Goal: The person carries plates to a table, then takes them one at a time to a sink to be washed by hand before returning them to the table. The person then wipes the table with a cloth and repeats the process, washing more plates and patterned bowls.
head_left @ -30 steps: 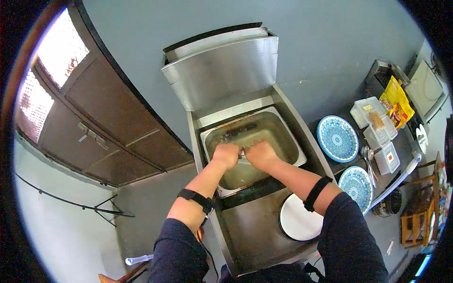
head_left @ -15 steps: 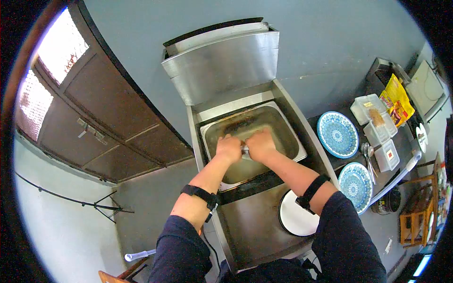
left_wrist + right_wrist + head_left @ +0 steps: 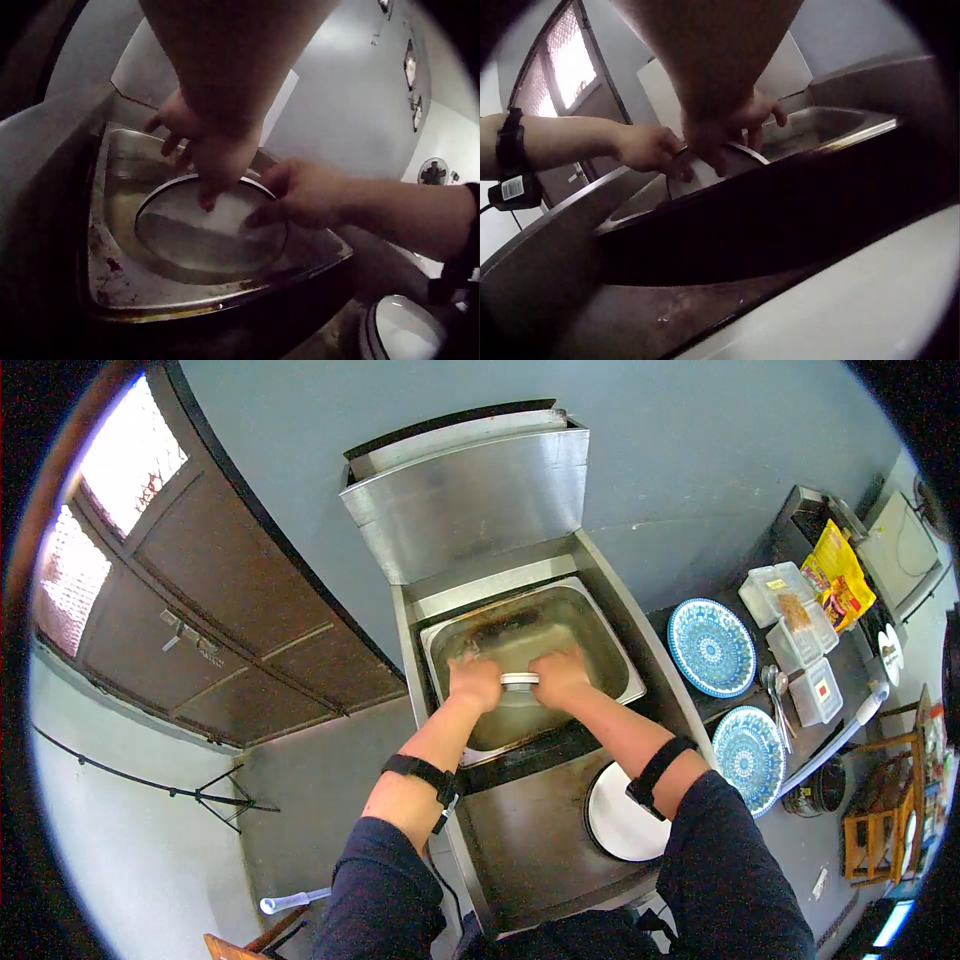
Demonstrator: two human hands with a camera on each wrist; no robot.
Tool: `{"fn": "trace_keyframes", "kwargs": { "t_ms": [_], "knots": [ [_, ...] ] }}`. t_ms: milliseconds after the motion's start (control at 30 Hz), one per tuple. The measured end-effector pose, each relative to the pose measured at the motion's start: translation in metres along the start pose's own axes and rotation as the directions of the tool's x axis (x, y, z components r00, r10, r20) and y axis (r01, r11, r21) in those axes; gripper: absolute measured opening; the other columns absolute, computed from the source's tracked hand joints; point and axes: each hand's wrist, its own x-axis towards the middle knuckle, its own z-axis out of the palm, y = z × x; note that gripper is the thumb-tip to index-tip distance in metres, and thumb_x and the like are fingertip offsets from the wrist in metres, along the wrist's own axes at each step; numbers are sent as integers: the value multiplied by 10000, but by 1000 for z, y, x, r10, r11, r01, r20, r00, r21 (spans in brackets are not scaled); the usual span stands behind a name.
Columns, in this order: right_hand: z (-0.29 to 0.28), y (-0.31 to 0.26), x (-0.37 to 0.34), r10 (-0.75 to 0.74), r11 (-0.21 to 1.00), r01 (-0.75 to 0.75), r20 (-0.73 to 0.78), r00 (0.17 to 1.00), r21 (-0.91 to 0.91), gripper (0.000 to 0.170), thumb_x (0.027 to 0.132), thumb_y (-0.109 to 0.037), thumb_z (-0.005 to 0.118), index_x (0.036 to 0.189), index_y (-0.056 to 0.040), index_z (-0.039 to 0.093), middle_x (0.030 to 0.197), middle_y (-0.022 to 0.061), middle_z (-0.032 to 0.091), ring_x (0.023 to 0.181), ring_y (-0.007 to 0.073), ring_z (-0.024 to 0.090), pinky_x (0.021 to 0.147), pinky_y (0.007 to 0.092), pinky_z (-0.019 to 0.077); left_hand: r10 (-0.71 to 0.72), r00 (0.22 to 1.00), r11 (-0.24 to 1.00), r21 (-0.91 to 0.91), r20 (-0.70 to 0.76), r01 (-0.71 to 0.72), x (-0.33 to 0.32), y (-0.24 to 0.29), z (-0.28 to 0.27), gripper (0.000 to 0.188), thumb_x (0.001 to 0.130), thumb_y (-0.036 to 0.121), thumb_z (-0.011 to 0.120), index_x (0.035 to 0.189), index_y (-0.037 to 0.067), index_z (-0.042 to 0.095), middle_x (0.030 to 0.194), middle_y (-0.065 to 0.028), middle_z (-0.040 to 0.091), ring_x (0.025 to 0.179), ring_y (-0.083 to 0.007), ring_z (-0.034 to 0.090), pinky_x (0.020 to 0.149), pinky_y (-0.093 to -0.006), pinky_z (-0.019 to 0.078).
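Note:
A white plate with a dark rim (image 3: 202, 251) stands tilted in a metal basin (image 3: 600, 630) of cloudy water, its lower part under the surface. In the head view only the upper edge of the plate (image 3: 519, 679) shows between the hands. My left hand (image 3: 475, 682) grips this edge on one side, its thumb on the near face. On the other side my right hand (image 3: 560, 677) grips the same rim, thumb likewise on the near face in the right wrist view.
White dark-rimmed plates (image 3: 625, 815) lie on the metal counter (image 3: 520, 840) by my right forearm. To the right, a side table bears blue patterned plates (image 3: 712, 648), spoons (image 3: 778, 695), clear plastic boxes (image 3: 818, 690) and a yellow packet (image 3: 840, 580). A raised metal panel (image 3: 480, 500) stands behind the basin.
Both hands have moved slightly apart along the rim. More of the plate's white upper edge now shows between them. The plates on the counter have stayed in place.

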Motion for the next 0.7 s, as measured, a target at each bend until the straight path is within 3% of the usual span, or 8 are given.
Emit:
{"fn": "trace_keyframes", "kwargs": {
  "t_ms": [133,167,200,267,400,500,600,700],
  "knots": [
    [6,-1,0,40,989,-48,64,997,143,197,755,-164,496,894,-114,628,936,121,604,929,271,566,806,414,432,-30,996,999,28,-90,33,-21,2,-22,573,694,340,613,1188,101,449,1266,-122,374,1217,-288,275,953,-499,224],
    [5,-3,-2,23,996,-24,17,1000,83,195,748,-169,507,904,-124,617,920,108,606,902,264,573,772,394,445,-14,992,1000,-6,-124,13,-29,1,-36,711,676,419,626,1265,148,335,1315,-124,306,1226,-302,255,961,-490,244],
    [5,-7,-4,1,1000,-1,-26,1000,24,197,742,-173,518,913,-134,607,905,94,608,874,257,580,738,374,458,-4,969,998,-55,-247,-10,-43,-2,-45,689,676,424,633,1247,149,364,1303,-131,323,1218,-303,268,964,-483,247],
    [-1,-12,-10,-33,998,28,-86,996,-64,196,738,-172,523,916,-145,599,885,84,610,836,254,589,705,356,470,-4,907,990,-131,-422,-56,-76,-14,-65,639,688,389,630,1223,133,391,1285,-142,339,1205,-315,282,959,-470,259],
    [-41,-19,-23,-80,970,43,-147,986,-238,175,736,-155,504,876,-146,608,847,101,607,807,266,591,687,370,468,-107,699,953,-273,-707,-130,-153,-38,-66,582,687,317,646,1178,95,427,1244,-155,373,1182,-319,308,944,-454,277],
    [-67,-25,-33,-130,956,60,-230,964,-288,153,720,-139,500,828,-132,608,797,111,604,775,272,592,652,389,467,-224,565,894,-398,-794,-206,-207,-43,-45,503,690,274,653,1118,79,474,1177,-156,427,1105,-336,380,901,-410,339],
    [-90,-34,-49,-178,946,75,-313,933,-314,134,708,-132,503,804,-112,594,755,113,601,736,278,593,620,402,463,-287,526,839,-475,-800,-264,-251,-41,-8,503,680,251,667,1111,74,477,1178,-156,426,1091,-338,393,884,-416,357],
    [-103,-45,-64,-238,916,83,-364,901,-392,150,729,-131,494,833,-106,600,759,104,611,728,269,607,607,390,478,-388,580,769,-599,-717,-225,-286,-39,21,508,675,241,679,1108,66,478,1161,-158,443,1085,-334,404,887,-398,362]
  ]
}}
